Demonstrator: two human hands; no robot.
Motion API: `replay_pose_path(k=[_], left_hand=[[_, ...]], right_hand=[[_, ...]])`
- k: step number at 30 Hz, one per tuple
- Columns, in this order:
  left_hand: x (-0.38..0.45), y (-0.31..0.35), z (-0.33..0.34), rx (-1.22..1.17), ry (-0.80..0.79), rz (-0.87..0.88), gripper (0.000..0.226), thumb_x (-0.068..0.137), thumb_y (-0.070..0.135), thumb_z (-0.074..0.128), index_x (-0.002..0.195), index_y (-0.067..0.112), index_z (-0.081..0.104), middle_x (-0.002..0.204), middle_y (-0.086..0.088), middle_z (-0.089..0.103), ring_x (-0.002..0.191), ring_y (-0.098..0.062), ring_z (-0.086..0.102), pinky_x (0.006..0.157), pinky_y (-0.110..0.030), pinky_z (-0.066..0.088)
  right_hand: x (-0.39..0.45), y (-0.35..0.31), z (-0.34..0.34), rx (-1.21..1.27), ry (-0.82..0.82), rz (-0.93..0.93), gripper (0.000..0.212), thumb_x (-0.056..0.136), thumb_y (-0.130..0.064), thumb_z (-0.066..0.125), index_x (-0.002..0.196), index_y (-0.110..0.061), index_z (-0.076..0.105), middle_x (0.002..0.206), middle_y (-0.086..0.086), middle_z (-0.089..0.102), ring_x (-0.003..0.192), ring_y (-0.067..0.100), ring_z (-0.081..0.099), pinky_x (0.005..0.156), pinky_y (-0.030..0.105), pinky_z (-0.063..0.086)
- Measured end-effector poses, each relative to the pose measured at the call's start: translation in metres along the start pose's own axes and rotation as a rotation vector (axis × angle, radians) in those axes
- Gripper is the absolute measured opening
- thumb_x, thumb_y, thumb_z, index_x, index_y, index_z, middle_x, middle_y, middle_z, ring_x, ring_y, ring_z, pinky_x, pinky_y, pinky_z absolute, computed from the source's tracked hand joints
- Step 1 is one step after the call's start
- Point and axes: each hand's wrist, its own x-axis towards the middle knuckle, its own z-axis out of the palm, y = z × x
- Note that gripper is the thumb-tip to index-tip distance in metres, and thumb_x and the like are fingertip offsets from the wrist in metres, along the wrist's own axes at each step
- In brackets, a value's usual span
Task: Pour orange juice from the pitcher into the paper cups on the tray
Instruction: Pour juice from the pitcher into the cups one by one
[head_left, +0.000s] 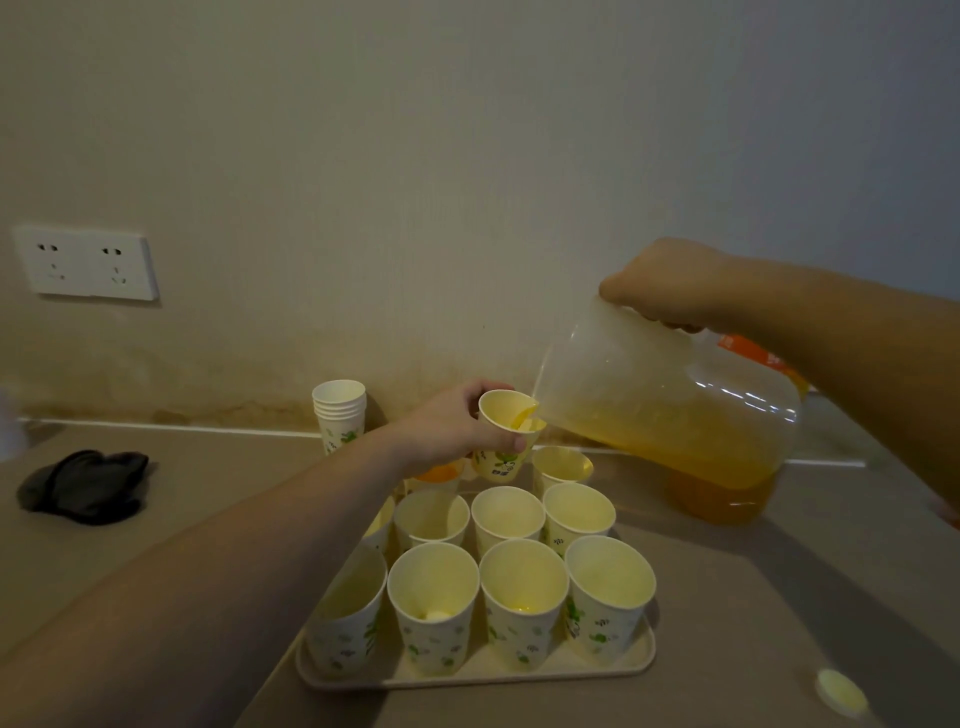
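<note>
Above the far end of the tray (639, 662), the left hand (452, 428) was clamped around a paper cup (506, 434), holding it tilted toward the pitcher (670, 405). The right hand (670, 283) gripped the pitcher from above at its far side, tipping it left so its spout met the cup's rim and orange juice (524, 415) ran in. Other paper cups (434, 603) stood upright in rows on the tray. A stack of cups (338, 413) stood by the wall, and a dark cloth (85, 486) lay far left.
</note>
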Motion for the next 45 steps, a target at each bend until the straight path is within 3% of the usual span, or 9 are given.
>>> replay_pose_path(k=[4,35,42,45], left_hand=[[0.0007,-0.0011,0.0001,-0.033,-0.012,-0.004,0.072,0.079,0.018,0.087,0.139,0.031,0.051,0.124,0.008,0.061,0.111,-0.010,0.059,0.085,-0.026,0.055],[-0.0031,0.0010,-0.0033,-0.027,-0.015,0.007,0.072,0.079,0.018,0.087,0.139,0.031,0.050,0.124,0.009,0.060,0.109,-0.008,0.058,0.083,-0.025,0.055],[-0.0047,0.0015,-0.0021,-0.012,-0.012,0.011,0.072,0.080,0.019,0.086,0.142,0.029,0.049,0.120,0.012,0.060,0.105,-0.005,0.059,0.076,-0.017,0.053],[-0.0051,0.0009,-0.0028,-0.010,-0.013,0.012,0.074,0.079,0.020,0.087,0.143,0.029,0.050,0.122,0.010,0.061,0.108,-0.007,0.059,0.079,-0.020,0.054]], right_hand=[[-0.0008,0.0001,0.0001,0.002,0.001,0.001,0.035,0.093,-0.027,0.057,0.064,-0.009,0.051,0.053,0.007,0.043,0.042,0.019,0.036,0.049,0.022,0.030],[-0.0026,-0.0092,-0.0035,-0.064,-0.016,-0.040,0.032,0.094,-0.025,0.054,0.071,-0.003,0.054,0.066,0.016,0.048,0.051,0.024,0.042,0.054,0.030,0.035],[-0.0017,-0.0085,-0.0033,-0.062,-0.006,-0.034,0.033,0.094,-0.026,0.055,0.068,-0.006,0.053,0.062,0.012,0.046,0.049,0.023,0.042,0.054,0.028,0.035],[-0.0010,-0.0085,-0.0028,-0.066,0.003,-0.034,0.035,0.094,-0.026,0.055,0.065,-0.005,0.052,0.060,0.013,0.047,0.048,0.023,0.042,0.054,0.027,0.035]])
